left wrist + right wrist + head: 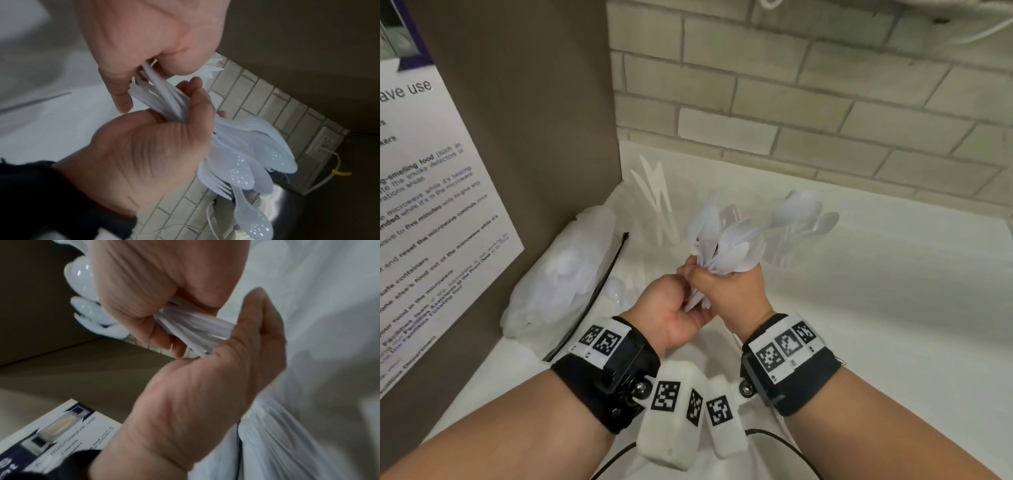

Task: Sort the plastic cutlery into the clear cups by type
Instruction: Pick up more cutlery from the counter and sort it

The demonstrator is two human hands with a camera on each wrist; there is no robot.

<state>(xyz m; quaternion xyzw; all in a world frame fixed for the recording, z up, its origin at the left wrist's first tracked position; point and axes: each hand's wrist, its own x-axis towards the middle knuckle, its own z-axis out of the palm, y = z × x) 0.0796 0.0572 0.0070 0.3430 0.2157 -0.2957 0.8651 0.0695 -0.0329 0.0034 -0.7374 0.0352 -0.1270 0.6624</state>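
Observation:
My right hand [736,291] is fisted round a bundle of white plastic cutlery [726,240], spoons and forks mixed, heads fanned upward. My left hand [671,308] is cupped palm up under it, and its thumb and fingers pinch the handle ends [148,76]. The left wrist view shows the right hand [144,154] below my left hand [133,48], with the spoon bowls [246,162] spreading away. The right wrist view shows the handles [195,326] between both hands. Behind, a clear cup of knives [659,209] stands back left. A clear cup of spoons [801,219] stands to the right.
A plastic bag of more white cutlery [565,274] with a black zip strip lies left on the white counter [893,308]. A brown cabinet side with a microwave notice [431,205] walls off the left. A brick wall [791,102] closes the back.

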